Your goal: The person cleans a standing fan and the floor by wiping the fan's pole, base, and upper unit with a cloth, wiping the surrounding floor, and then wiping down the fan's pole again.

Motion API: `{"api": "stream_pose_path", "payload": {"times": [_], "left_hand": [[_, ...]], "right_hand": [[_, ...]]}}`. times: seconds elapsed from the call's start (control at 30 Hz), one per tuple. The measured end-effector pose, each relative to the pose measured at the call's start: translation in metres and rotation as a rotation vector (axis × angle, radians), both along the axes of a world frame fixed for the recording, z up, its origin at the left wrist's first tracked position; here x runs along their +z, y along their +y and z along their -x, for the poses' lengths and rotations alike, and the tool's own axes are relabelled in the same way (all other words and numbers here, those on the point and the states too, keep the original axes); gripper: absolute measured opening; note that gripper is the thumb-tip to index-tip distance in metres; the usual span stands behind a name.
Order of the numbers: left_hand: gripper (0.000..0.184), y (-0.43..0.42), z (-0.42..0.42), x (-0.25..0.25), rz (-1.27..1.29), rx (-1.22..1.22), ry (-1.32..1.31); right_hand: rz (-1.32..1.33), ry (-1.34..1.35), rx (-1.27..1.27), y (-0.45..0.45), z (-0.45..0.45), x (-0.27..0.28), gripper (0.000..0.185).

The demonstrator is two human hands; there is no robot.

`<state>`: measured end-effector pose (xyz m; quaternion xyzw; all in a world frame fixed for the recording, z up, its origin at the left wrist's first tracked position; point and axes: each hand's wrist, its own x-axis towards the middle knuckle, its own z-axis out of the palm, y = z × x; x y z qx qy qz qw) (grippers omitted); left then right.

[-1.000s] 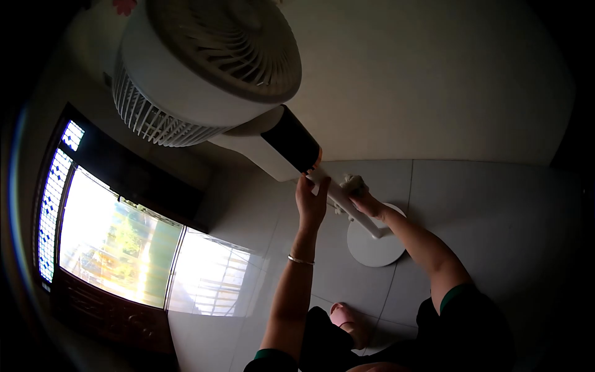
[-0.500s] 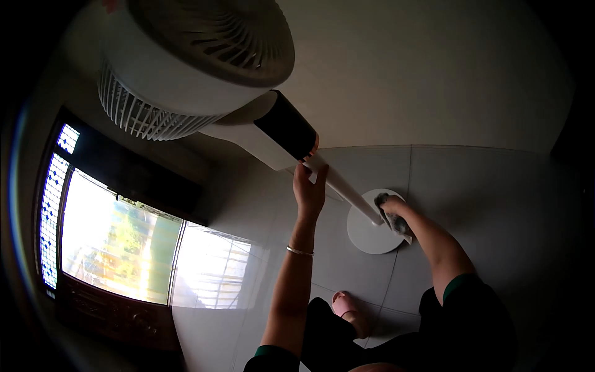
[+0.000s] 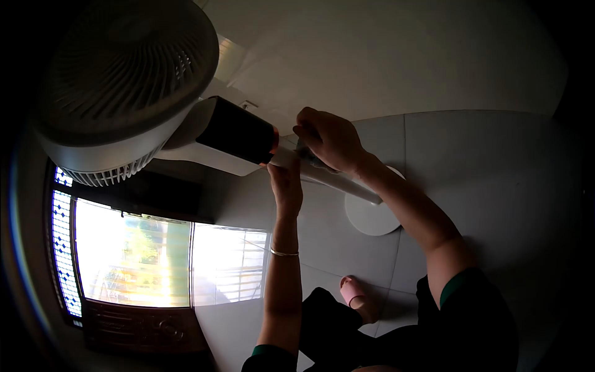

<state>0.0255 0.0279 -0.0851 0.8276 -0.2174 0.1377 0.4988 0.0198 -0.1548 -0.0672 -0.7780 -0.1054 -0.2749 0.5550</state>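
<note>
A white pedestal fan (image 3: 127, 146) leans across the view, its round grille at the upper left and a dark panel (image 3: 238, 131) on its neck. Its slim pole (image 3: 344, 185) runs down to a round white base (image 3: 369, 218) on the floor. Just under the neck, my left hand (image 3: 286, 189) is closed around the top of the pole. Beside it, my right hand (image 3: 333, 139) grips a grey cloth (image 3: 315, 161) against the upper pole. Part of the cloth is hidden under my fingers.
Grey floor tiles (image 3: 458, 186) meet a pale wall (image 3: 396, 62) behind the fan. A wall socket (image 3: 248, 105) shows near the neck. At left stand a bright doorway (image 3: 133, 254) and a dark carved wooden piece (image 3: 145, 328). My foot wears a pink slipper (image 3: 351, 290).
My right hand has moved with the cloth from the base up to the top of the pole. The fan's head appears farther left and lower in view. My left hand stays on the pole.
</note>
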Motion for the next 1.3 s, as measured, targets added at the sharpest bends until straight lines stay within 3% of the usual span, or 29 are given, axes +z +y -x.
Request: {"api": "stream_pose_path", "payload": {"times": [0.07, 0.13, 0.2, 0.3, 0.4, 0.47, 0.5, 0.57, 0.67, 0.8, 1.03, 1.1, 1.3], "left_hand": [[0.054, -0.005, 0.002, 0.0, 0.146, -0.002, 0.142], [0.055, -0.006, -0.005, -0.008, 0.232, -0.034, 0.139], [0.054, -0.015, -0.007, -0.013, 0.39, -0.044, 0.115], [0.058, -0.021, -0.008, -0.015, 0.271, 0.07, 0.053], [0.055, -0.025, -0.01, -0.019, 0.314, 0.085, -0.012], [0.054, -0.023, -0.012, -0.018, 0.287, 0.068, -0.032], [0.053, -0.021, -0.013, -0.018, 0.261, 0.052, -0.052], [0.053, -0.02, -0.011, -0.018, 0.252, 0.056, -0.02], [0.053, -0.021, -0.011, -0.013, 0.214, 0.085, 0.01], [0.053, -0.024, -0.011, -0.013, 0.189, 0.108, 0.0], [0.053, -0.025, -0.011, -0.012, 0.203, 0.101, 0.021], [0.039, -0.03, -0.009, -0.008, 0.226, 0.129, -0.006], [0.039, -0.032, -0.01, -0.009, 0.257, 0.131, -0.01]], "right_hand": [[-0.062, -0.037, 0.035, 0.005, 0.005, 0.007, 0.035], [-0.085, -0.125, 0.079, 0.01, 0.003, 0.005, 0.049], [-0.041, -0.133, 0.131, 0.009, 0.007, 0.008, 0.051], [-0.002, -0.211, 0.157, 0.014, 0.003, 0.002, 0.058], [-0.048, -0.401, 0.107, 0.015, -0.002, -0.004, 0.059], [0.195, -0.421, 0.058, 0.014, 0.0, -0.004, 0.057], [0.194, -0.421, 0.061, 0.012, 0.001, -0.003, 0.057], [0.067, -0.329, 0.241, 0.005, 0.002, -0.002, 0.057], [-0.062, -0.296, 0.243, 0.009, 0.001, -0.005, 0.058], [-0.02, -0.244, 0.242, 0.012, -0.001, -0.008, 0.057], [-0.07, -0.381, 0.163, 0.019, -0.008, -0.013, 0.06], [-0.065, -0.351, 0.181, 0.019, -0.009, -0.014, 0.06], [-0.106, -0.297, 0.23, 0.019, -0.01, -0.016, 0.053]]}}
